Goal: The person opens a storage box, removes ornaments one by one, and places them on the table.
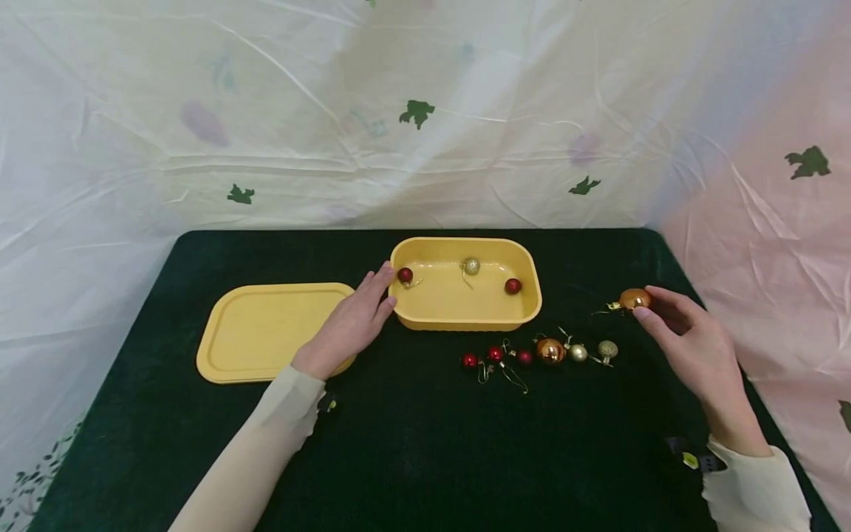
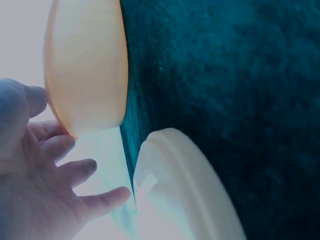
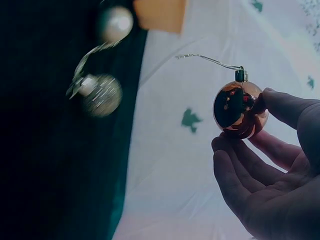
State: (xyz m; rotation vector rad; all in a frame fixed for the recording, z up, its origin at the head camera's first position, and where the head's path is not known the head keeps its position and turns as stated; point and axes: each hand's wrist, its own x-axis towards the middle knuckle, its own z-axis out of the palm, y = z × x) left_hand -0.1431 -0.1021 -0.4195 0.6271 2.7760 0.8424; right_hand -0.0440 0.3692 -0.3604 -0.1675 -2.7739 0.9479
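Observation:
My right hand [image 1: 694, 351] pinches a shiny copper Christmas bauble [image 1: 634, 298] between thumb and fingers, to the right of a yellow box. In the right wrist view, the copper bauble [image 3: 241, 110] has a gold cap and a thin looped cord pointing away from the hand. My left hand [image 1: 352, 318] touches the left end of the open yellow box [image 1: 465, 325], its fingers fairly straight. Inside the box lie a dark red bauble [image 1: 405, 274] at left, a gold glitter bauble [image 1: 471, 265] near the back and another red bauble [image 1: 513, 286] at right.
In front of the box, several small baubles lie in a loose row, including a red one [image 1: 495, 354], a larger copper one [image 1: 550, 351] and a gold glitter one [image 1: 608, 350]. A yellow lid [image 1: 259, 332] lies at left, partly under the left hand. Dark green cloth covers the table [image 1: 412, 451].

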